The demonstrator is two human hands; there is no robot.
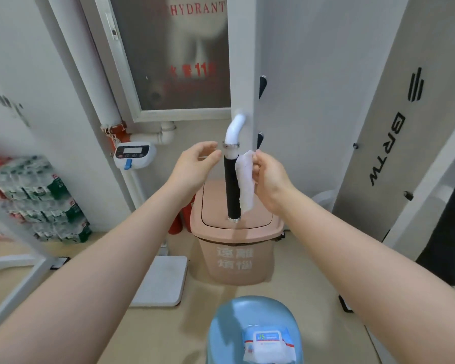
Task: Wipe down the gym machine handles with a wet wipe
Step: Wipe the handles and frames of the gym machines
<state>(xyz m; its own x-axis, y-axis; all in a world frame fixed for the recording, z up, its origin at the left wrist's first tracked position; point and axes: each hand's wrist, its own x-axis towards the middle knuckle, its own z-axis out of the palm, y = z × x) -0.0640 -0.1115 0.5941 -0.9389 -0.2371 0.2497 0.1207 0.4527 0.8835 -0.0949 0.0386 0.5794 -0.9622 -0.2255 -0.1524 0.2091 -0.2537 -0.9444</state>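
Observation:
A gym machine handle (231, 187) sticks out of the white machine: a curved white tube, then a black grip pointing down towards me. My right hand (269, 177) pinches a white wet wipe (244, 185) that hangs just right of the black grip, touching or nearly touching it. My left hand (195, 166) hovers left of the handle's metal collar, fingers apart and holding nothing. A pack of wet wipes (267, 342) lies on a blue stool (221, 329) at the bottom of the view.
A pink lidded bin (234, 258) stands on the floor under the handle. A white scale with a display (134, 155) and flat base (160, 281) stands to the left. Stacked water bottle packs (37, 200) fill the far left. The machine's grey panel (378, 127) rises at right.

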